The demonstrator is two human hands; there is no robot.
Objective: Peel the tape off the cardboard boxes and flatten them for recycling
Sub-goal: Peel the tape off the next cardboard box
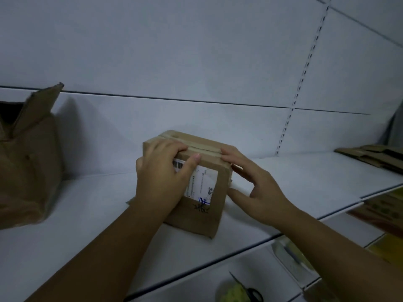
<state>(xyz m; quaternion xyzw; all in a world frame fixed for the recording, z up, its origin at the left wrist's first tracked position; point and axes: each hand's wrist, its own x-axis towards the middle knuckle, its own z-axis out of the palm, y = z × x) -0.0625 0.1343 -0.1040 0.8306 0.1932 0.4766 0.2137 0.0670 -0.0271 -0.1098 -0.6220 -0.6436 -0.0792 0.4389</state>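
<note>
— What's on that white metal shelf [87, 214]?
— Far left, a big open brown cardboard carton [26, 162]. In the middle stands a small taped brown cardboard box [196, 216]. The left hand [159, 171] grips its top edge, fingers curled over, thumb on the white shipping label [205, 182]. The right hand [257, 188] touches the top's right end, fingers fairly straight, thumb spread wide.
— Further right?
— Some flattened brown cardboard [375, 158], against the white panelled wall [196, 51]

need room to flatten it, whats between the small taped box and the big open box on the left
In the head view, only bare white shelf separates the small taped box from the big open box; nothing stands there.
</note>
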